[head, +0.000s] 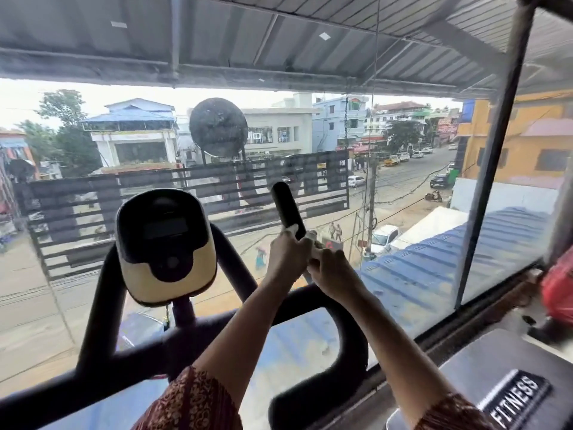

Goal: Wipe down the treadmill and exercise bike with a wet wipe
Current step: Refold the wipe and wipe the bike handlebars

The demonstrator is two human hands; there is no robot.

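The exercise bike's black handlebar frame (102, 305) fills the lower part of the head view, with a yellow and black console (166, 243) at the left. A black upright handle grip (286, 209) rises at the centre. My left hand (286, 256) is wrapped around this grip near its base, with a white wet wipe (291, 228) showing between fingers and grip. My right hand (330, 271) sits right beside it, fingers curled on the handle below the grip; bits of the wipe show there too.
A large glass window (403, 181) stands just beyond the bike, looking onto a street. At the lower right is a grey machine surface with a "FITNESS" label (516, 398). Something red (558, 293) sits at the right edge on the window ledge.
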